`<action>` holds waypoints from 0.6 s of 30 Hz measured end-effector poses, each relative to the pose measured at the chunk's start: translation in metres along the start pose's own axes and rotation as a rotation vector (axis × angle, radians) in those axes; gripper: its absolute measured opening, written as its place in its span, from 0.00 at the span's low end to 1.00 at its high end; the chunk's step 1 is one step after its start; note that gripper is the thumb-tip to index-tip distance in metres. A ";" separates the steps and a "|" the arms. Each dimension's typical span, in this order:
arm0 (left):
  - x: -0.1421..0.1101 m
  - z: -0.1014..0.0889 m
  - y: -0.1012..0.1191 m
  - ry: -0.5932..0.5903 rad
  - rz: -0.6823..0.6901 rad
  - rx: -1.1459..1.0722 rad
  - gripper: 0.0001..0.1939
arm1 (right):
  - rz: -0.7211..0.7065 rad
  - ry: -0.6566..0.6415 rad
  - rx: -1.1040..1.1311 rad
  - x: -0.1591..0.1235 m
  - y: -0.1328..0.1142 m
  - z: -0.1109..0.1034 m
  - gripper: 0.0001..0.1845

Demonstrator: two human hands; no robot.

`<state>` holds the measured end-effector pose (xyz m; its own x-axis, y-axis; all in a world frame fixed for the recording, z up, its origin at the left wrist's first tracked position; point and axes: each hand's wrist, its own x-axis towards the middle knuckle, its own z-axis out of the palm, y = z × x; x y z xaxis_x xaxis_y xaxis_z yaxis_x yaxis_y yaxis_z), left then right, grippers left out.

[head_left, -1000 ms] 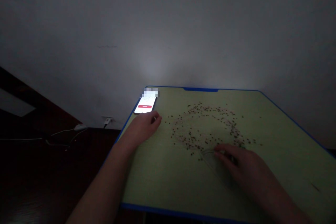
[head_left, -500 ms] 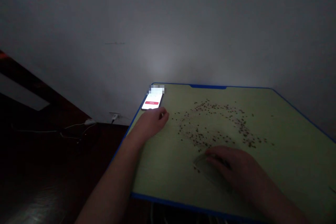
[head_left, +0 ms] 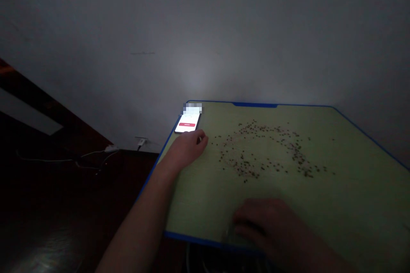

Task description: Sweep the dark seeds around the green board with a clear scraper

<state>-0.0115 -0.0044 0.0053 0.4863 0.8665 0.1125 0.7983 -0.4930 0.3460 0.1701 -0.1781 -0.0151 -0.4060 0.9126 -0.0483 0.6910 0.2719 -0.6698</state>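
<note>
My left hand [head_left: 189, 148] rests on the table's left side, just below a lit phone [head_left: 187, 123]. Its fingers curl loosely in a closed shape, and I see nothing in them. Close to the near edge, my right hand [head_left: 261, 224] is blurred, with thumb and fingers closed on a see-through, thin-looking thing [head_left: 229, 233]. That thing is faint and its kind cannot be made out. Many small dark bits [head_left: 245, 166], like beads or seeds, lie scattered in a rough ring beyond my right hand, with paler specks among them.
The pale table [head_left: 198, 204] has a blue rim and stands against a grey wall [head_left: 256, 42]. White cables [head_left: 110, 149] and a plug [head_left: 141, 141] are at the left by the dark floor. Something dark with pale curved edges shows below the near edge. The room is dim.
My right hand has moved toward me and slightly left, to the near edge, with the see-through thing. The few dark bits beside that thing are gone from there. My left hand stays put.
</note>
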 end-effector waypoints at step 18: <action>0.003 -0.004 -0.001 -0.046 -0.035 -0.009 0.15 | 0.329 0.390 -0.137 -0.057 0.085 -0.128 0.17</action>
<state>-0.0122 -0.0008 0.0094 0.4745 0.8784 0.0573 0.8118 -0.4618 0.3574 0.3287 -0.1683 0.0256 0.0801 0.9951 0.0577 0.8271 -0.0340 -0.5611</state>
